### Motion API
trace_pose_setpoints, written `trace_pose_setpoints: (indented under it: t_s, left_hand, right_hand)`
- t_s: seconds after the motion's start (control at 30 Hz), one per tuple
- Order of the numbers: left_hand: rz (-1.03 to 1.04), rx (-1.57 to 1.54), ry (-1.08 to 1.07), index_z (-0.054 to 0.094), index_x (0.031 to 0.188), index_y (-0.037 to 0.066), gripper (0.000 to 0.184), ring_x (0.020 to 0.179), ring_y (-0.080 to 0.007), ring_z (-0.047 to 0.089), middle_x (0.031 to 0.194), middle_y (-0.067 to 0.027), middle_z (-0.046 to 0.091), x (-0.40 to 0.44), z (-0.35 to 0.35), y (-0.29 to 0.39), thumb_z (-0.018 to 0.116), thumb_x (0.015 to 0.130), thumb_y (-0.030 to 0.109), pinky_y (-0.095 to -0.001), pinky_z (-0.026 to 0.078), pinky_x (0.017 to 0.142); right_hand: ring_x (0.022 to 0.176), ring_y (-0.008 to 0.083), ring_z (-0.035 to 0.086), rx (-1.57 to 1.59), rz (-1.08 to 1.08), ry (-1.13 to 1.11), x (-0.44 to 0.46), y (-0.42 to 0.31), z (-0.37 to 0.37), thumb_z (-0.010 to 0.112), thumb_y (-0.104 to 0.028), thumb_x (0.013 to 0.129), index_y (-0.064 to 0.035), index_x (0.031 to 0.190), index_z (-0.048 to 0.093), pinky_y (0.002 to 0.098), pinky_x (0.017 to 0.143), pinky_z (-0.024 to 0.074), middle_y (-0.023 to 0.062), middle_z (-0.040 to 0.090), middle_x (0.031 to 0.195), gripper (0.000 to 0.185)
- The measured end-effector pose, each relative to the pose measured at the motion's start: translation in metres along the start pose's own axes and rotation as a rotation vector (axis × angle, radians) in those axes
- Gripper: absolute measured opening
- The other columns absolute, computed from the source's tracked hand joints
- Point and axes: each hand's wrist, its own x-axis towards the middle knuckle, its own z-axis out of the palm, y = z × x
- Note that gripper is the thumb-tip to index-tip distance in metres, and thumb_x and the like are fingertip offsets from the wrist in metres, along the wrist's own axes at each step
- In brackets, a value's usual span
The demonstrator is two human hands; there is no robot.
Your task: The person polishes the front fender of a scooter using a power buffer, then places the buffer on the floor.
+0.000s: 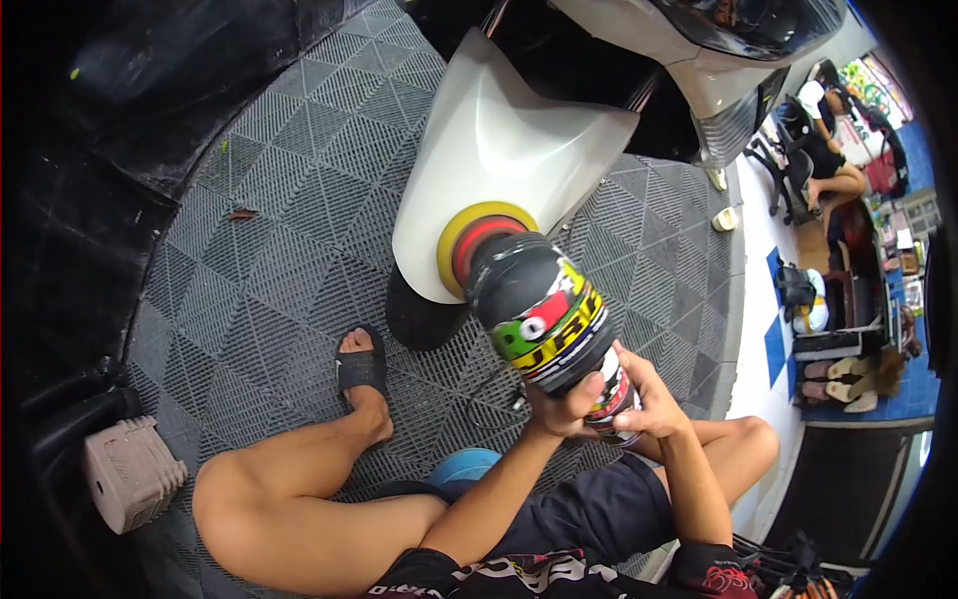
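Observation:
Both my hands are wrapped around the body of a black polisher (534,290) covered in bright stickers. My left hand (566,404) grips it from the left side, thumb on top. My right hand (654,399) closes round its rear part from the right. The polisher's round yellow and red pad (469,235) rests against the lower part of a glossy white front fender (489,150). Below the fender shows the black tyre (419,314) of a scooter. Part of the pad is hidden behind the polisher's head.
The scooter's white front body (699,60) rises above. Dark grating tiles (289,260) cover the floor. Black sheeting (90,180) hangs at left, near a beige ribbed block (130,474). A blue round seat (464,464) is under me. Another person (833,165) sits at far right.

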Motion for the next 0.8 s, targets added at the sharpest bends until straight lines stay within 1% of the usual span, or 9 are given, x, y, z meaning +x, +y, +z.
trace_pose_setpoints:
  t_s: [0.2,0.27,0.37,0.47,0.5,0.6,0.67,0.77,0.8]
  left_hand:
    - [-0.095,0.259,0.01,0.066,0.102,-0.001,0.03,0.083,-0.013,0.067,0.094,-0.0051,0.07,0.034,0.043,0.031,0.077,0.077,0.009,-0.0301,0.054,0.078]
    - [-0.153,0.244,-0.113,0.068,0.096,-0.001,0.023,0.077,-0.0137,0.067,0.089,-0.0061,0.071,0.037,0.028,0.036,0.072,0.079,0.014,-0.0296,0.054,0.072]
    - [-0.046,0.297,0.039,0.068,0.099,-0.002,0.025,0.077,-0.0159,0.068,0.089,-0.0077,0.071,0.005,0.025,0.028,0.068,0.079,0.013,-0.0311,0.055,0.073]
    - [-0.045,0.432,0.021,0.064,0.108,-0.003,0.034,0.079,-0.0156,0.067,0.093,-0.0078,0.069,-0.012,0.05,0.035,0.07,0.09,0.025,-0.0315,0.055,0.074]
    - [-0.151,0.355,-0.117,0.06,0.116,-0.003,0.041,0.079,-0.0155,0.067,0.094,-0.0078,0.068,-0.012,0.057,0.039,0.068,0.094,0.031,-0.0312,0.055,0.074]
    - [-0.24,0.427,-0.447,0.042,0.137,0.0,0.057,0.093,-0.015,0.064,0.106,-0.0098,0.064,-0.016,0.068,0.031,0.057,0.103,0.043,-0.0314,0.053,0.081]
    - [-0.342,0.438,-0.486,0.042,0.138,0.001,0.056,0.1,-0.0142,0.061,0.111,-0.0093,0.063,-0.019,0.076,0.027,0.058,0.103,0.042,-0.0325,0.051,0.088]
    - [-0.388,0.413,-0.48,0.049,0.133,0.0,0.056,0.103,-0.0155,0.061,0.113,-0.008,0.064,-0.022,0.071,0.013,0.075,0.091,0.027,-0.0333,0.05,0.092]
    - [-0.407,0.461,-0.518,0.051,0.131,-0.001,0.056,0.103,-0.0159,0.061,0.113,-0.0078,0.064,-0.022,0.068,0.011,0.078,0.088,0.023,-0.0334,0.05,0.092]
  right_hand:
    - [0.131,0.0228,0.052,0.35,-0.054,0.048,-0.007,0.038,-0.008,0.086,-0.031,0.073,0.002,0.154,0.033,0.0391,0.112,0.0416,0.0104,0.05,0.145,0.102]
    - [0.134,0.0218,0.047,0.246,-0.103,0.06,-0.005,0.062,-0.006,0.083,-0.03,0.076,0.0032,0.154,0.033,0.0382,0.115,0.0354,0.0109,0.049,0.147,0.1]
    - [0.137,0.0214,0.043,0.114,-0.164,-0.035,-0.008,0.077,-0.013,0.085,-0.031,0.074,0.005,0.15,0.04,0.0366,0.118,0.0281,0.0112,0.05,0.148,0.095]
    - [0.1,0.0343,0.069,0.398,-0.058,-0.137,-0.031,0.073,-0.007,0.09,-0.033,0.07,0.0042,0.138,0.046,0.0483,0.085,0.0594,0.0191,0.065,0.121,0.089]
    - [0.08,0.0391,0.071,0.563,-0.182,-0.094,-0.033,0.09,0.003,0.088,-0.036,0.071,0.003,0.137,0.042,0.0492,0.064,0.0624,0.0242,0.067,0.106,0.09]
    - [0.082,0.0477,0.069,0.891,-0.327,-0.444,-0.044,0.112,-0.005,0.072,-0.059,0.08,-0.0019,0.141,0.045,0.055,0.07,0.0615,0.03,0.064,0.105,0.088]
    - [0.089,0.0496,0.069,0.762,-0.352,-0.446,-0.06,0.124,-0.018,0.066,-0.074,0.079,0.0024,0.139,0.047,0.0568,0.076,0.0604,0.0319,0.064,0.11,0.099]
    - [0.117,0.0322,0.063,0.357,-0.104,0.138,-0.101,0.101,-0.02,0.072,-0.065,0.082,-0.0005,0.145,0.044,0.0465,0.1,0.0525,0.0154,0.061,0.132,0.094]
    - [0.114,0.0333,0.065,0.04,-0.102,0.182,-0.105,0.081,-0.02,0.071,-0.059,0.087,0.0015,0.142,0.046,0.0447,0.098,0.052,0.0178,0.063,0.127,0.086]
